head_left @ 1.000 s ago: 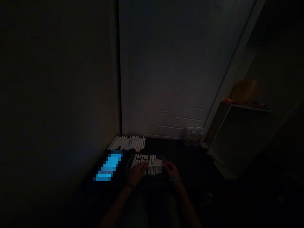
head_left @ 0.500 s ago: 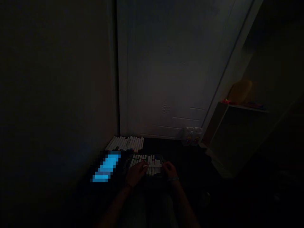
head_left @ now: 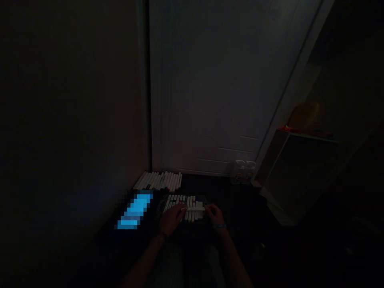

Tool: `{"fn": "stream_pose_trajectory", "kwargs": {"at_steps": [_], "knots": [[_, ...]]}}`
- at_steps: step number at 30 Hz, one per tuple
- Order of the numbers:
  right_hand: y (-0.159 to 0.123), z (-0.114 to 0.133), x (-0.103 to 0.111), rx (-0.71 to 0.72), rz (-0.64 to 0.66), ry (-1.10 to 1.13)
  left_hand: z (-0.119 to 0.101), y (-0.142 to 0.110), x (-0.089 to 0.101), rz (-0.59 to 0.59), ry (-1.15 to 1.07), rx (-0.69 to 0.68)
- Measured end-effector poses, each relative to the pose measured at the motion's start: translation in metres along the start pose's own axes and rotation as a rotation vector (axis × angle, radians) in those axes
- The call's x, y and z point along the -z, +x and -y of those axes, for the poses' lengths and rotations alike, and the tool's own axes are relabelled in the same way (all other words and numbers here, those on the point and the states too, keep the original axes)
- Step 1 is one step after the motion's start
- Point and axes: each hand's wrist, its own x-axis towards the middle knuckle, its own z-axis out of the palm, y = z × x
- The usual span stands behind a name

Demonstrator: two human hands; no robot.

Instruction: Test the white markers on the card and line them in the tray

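A white marker (head_left: 196,209) lies level between my two hands, above a case of markers. My left hand (head_left: 172,218) is closed on its left end, and my right hand (head_left: 215,215) pinches its right end. Beneath, the see-through case (head_left: 162,204) holds several white markers (head_left: 180,199) in rows, some with green, red or purple bands. My left hand covers part of the rows. Dim light hides the marker's lettering and the finer finger positions.
Several more white markers (head_left: 159,181) lie side by side at the back left of the dark table (head_left: 240,204). A lit blue screen (head_left: 135,211), pixelated, is left of the case. Two clear containers (head_left: 244,171) stand at the back right by a pale panel (head_left: 204,100). A shelf unit (head_left: 303,160) is farther right.
Hardly anything differs. Both hands keep the marker in nearly the same place, and the view has shifted very slightly.
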Motion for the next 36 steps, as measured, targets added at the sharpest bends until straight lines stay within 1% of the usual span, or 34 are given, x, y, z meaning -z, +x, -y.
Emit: {"fn": "stream_pose_trajectory", "kwargs": {"at_steps": [8, 13, 21, 28, 33, 36], "knots": [[0.0007, 0.0011, 0.0018, -0.004, 0.047, 0.043, 0.005, 0.0007, -0.0025, -0.005, 0.024, -0.006], [0.0017, -0.0017, 0.0024, -0.023, 0.038, 0.051, 0.0051, 0.0007, -0.003, -0.022, 0.052, 0.022], [0.0037, -0.0079, 0.002, 0.01, 0.031, 0.073, 0.0007, 0.0003, -0.0002, 0.003, 0.006, 0.037], [0.0015, -0.006, 0.0027, -0.01, 0.039, 0.111, -0.0004, 0.0002, 0.0005, -0.002, 0.016, 0.026], [0.001, -0.0023, 0.0028, -0.007, 0.06, 0.083, 0.0013, 0.0005, -0.0002, -0.029, 0.017, 0.018], [0.0012, -0.0017, 0.0032, -0.005, 0.068, 0.079, 0.0021, 0.0006, -0.001, -0.021, 0.016, 0.008]]}}
